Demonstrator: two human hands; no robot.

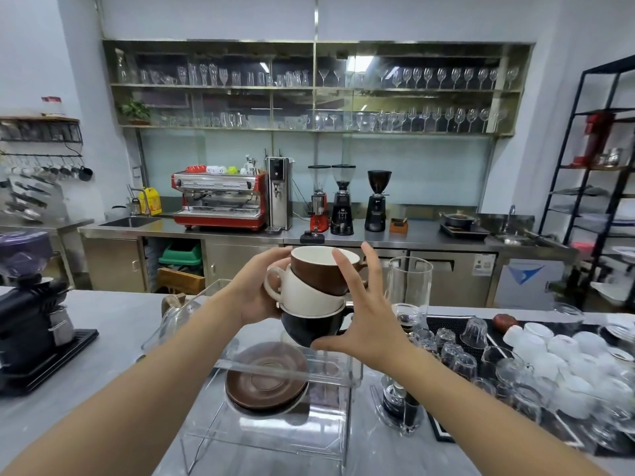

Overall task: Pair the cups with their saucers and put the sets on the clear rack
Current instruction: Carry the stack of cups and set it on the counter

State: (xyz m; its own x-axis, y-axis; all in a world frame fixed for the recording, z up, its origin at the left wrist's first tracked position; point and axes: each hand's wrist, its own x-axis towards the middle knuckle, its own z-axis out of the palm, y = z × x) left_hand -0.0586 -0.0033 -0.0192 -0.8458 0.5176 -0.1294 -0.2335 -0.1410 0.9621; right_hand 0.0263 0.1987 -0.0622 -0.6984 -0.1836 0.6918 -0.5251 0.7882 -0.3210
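Three nested cups are held up above the counter: a brown cup (318, 271) on top, a white cup (302, 295) in the middle, a black cup (309, 328) at the bottom. My left hand (256, 293) grips the stack from the left side. My right hand (364, 324) cups it from the right, thumb under the black cup, fingers spread. Directly below, the clear rack (275, 372) carries a brown saucer (266, 377) stacked on a lighter saucer whose rim barely shows.
A glass siphon brewer (407, 338) stands just right of the rack. Further right, a black mat (443, 431) holds several upturned glasses and white cups (549, 352). A black grinder (31, 321) sits at the left. A clear pitcher (178, 317) is behind the rack.
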